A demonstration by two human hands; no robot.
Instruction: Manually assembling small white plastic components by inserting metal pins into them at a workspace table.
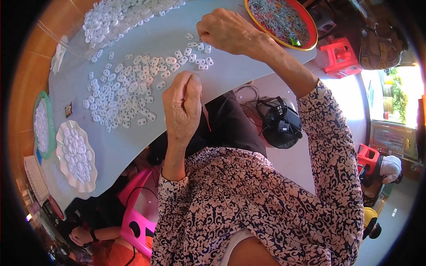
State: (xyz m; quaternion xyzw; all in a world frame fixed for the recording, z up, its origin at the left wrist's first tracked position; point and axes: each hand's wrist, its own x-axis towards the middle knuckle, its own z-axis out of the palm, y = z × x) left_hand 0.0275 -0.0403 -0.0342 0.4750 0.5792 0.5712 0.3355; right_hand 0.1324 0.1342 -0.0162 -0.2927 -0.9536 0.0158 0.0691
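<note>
Left hand [183, 104] sits at the near edge of the grey desk [248, 66], fingers curled in w/ thumb pressed to fingertips, pinching something too small to make out, prob. one of the small white plastic pieces [122, 95]. Right hand [228, 31] is further out over the desk, fingers bunched together, tips down on the right end of the scatter, touching or picking at a piece near its fingertips; can't tell if one is actually held.

Key relation: the white pieces lie spread in a band running from the left hand's far-left side across to under the right hand. Nearest loose ones to the right-hand tips are just below them; the thick cluster is just left of the left hand.

Also there: bigger heap of white pieces [115, 17] at far edge, red-yellow tray [310, 37] of greyish bits by the right wrist, white scalloped dish [76, 155] and green basket [37, 102] w/ more pieces at left.
</note>
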